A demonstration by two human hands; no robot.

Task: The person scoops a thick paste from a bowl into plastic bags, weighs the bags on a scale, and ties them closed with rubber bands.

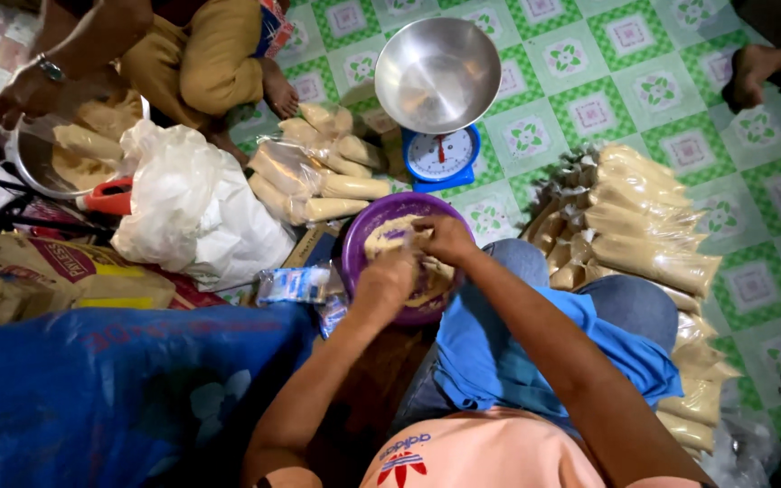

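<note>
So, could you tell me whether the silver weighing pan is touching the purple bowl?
Apart. The head view shows the silver weighing pan on its blue scale, whose dial and base separate it from the purple bowl.

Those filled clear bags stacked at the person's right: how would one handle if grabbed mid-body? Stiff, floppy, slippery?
The filled bags look plump and tapered, so one would likely sag at both ends. The glossy plastic film suggests a slippery grip. They lie flat in a stack, so rolling seems unlikely; the fill probably shifts when squeezed.
</note>
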